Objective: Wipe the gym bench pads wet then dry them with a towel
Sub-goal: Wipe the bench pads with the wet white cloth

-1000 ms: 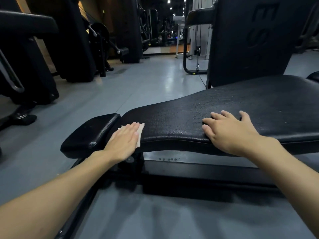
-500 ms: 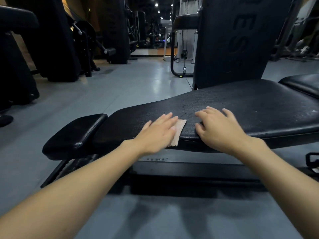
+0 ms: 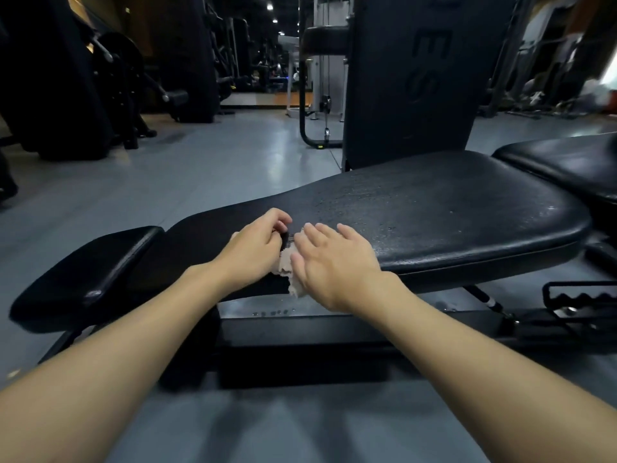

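In a dim gym, curled left hand [image 3: 253, 252] and flat right hand [image 3: 334, 262] hold a cloth [image 3: 287, 262] on the bench pad [image 3: 434, 212].

Bench pad [image 3: 434, 208] black (speckled w/ droplets); cloth [image 3: 287, 260] pale pinkish-beige; floor [image 3: 207, 168] grey-blue.

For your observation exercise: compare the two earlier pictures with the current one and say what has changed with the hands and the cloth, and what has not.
The left hand slid the cloth rightward along the long bench pad, from beside the small end pad to the right hand. The left fingers have now curled up. The right hand, earlier flat on the pad, now lies over the cloth. The cloth has crumpled and hangs over the pad's near edge. The bench has not moved.
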### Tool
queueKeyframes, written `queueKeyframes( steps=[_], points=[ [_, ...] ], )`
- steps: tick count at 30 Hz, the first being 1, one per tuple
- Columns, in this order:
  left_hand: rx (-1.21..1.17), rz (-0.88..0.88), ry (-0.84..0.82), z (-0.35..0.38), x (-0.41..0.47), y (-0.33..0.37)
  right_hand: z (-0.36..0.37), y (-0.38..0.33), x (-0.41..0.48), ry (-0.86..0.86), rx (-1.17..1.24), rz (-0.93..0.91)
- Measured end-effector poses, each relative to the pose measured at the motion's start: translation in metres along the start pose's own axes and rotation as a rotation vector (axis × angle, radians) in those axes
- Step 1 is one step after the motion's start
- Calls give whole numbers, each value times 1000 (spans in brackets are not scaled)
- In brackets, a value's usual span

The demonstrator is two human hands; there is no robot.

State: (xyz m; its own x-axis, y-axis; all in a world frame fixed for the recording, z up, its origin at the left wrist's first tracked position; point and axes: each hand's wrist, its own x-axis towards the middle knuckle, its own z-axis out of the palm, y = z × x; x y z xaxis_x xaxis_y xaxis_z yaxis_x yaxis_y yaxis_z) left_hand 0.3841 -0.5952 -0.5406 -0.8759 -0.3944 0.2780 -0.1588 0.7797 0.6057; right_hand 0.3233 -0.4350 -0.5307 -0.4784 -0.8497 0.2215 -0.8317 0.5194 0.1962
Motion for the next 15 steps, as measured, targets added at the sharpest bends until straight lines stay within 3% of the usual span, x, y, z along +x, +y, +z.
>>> queueKeyframes(
  steps=[8, 15],
  points=[
    [80, 316, -192, 40, 13, 87, -21, 118, -81, 86, -99, 301],
    [158, 393, -137, 60, 17, 108, -26, 229, -121, 123, 31, 685]
  ],
)
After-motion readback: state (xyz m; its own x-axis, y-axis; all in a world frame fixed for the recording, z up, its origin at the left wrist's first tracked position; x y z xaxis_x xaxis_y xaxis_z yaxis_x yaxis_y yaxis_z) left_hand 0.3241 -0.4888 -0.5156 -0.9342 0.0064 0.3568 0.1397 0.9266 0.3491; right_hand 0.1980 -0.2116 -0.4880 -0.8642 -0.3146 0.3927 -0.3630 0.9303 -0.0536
